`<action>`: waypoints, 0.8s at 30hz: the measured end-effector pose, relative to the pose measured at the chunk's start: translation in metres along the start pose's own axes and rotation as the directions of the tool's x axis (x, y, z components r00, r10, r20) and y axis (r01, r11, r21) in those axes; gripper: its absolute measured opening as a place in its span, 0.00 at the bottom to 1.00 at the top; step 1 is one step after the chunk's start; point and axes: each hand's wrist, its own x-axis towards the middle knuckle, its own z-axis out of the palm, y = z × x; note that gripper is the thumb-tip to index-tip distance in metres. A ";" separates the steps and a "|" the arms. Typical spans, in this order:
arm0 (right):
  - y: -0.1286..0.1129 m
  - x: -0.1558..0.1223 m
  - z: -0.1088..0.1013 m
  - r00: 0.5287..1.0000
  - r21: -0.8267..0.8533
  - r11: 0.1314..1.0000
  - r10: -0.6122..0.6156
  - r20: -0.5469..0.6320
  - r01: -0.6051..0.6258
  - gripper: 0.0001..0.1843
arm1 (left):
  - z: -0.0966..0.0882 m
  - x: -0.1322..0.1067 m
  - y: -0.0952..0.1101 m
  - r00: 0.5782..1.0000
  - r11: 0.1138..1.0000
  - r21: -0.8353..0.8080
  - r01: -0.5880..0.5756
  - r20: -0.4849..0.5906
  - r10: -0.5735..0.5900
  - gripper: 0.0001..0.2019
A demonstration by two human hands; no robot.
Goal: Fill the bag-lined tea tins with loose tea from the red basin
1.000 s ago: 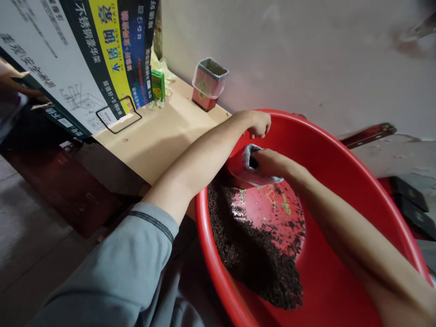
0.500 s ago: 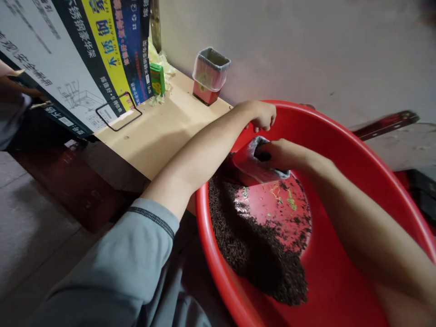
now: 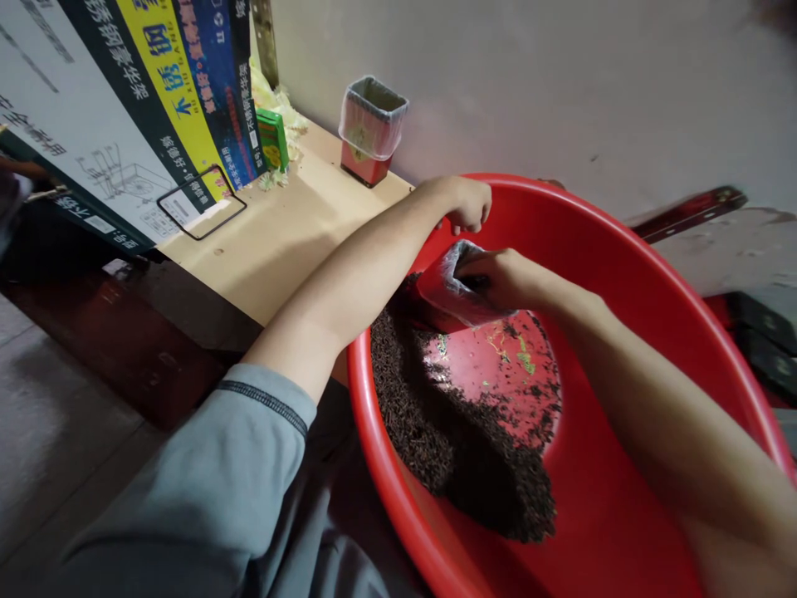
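A big red plastic basin (image 3: 653,274) fills the right half of the view, tilted toward me. Dark loose tea leaves (image 3: 461,448) lie heaped along its lower left side, with a few green scraps on the bare red bottom. My left hand (image 3: 464,202) grips the far rim of the basin with curled fingers. My right hand (image 3: 501,278) is inside the basin, shut on a small clear plastic bag (image 3: 452,286) whose mouth rests against the top of the leaf pile.
The basin leans on a light wooden tabletop (image 3: 280,241). A small red bin lined with plastic (image 3: 370,129) stands at the wall, next to a green box (image 3: 271,139). A large printed carton (image 3: 124,108) stands at the left. Dark floor lies below.
The view has shifted slightly, so everything sits a little higher and further left. My right hand with the bag has stayed at the top of the leaf pile; my left hand keeps its hold on the rim.
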 end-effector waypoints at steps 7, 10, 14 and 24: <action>0.013 -0.006 0.009 0.999 -0.061 0.997 -0.050 -0.005 0.049 0.13 | 0.000 0.001 0.000 1.000 1.000 -0.018 0.008 -0.007 -0.008 0.28; 0.008 -0.013 0.014 0.963 -0.137 0.982 0.089 -0.253 -0.127 0.07 | 0.000 -0.001 0.001 1.000 1.000 0.006 -0.020 -0.001 0.020 0.29; -0.001 -0.016 0.019 0.842 -0.178 0.922 0.219 -0.493 -0.344 0.22 | -0.001 -0.001 0.002 0.998 0.997 0.036 -0.066 0.007 0.066 0.27; -0.064 -0.078 0.109 0.962 0.203 0.978 0.022 -0.272 0.036 0.23 | 0.001 0.006 0.000 0.993 0.992 0.025 -0.120 0.022 0.119 0.22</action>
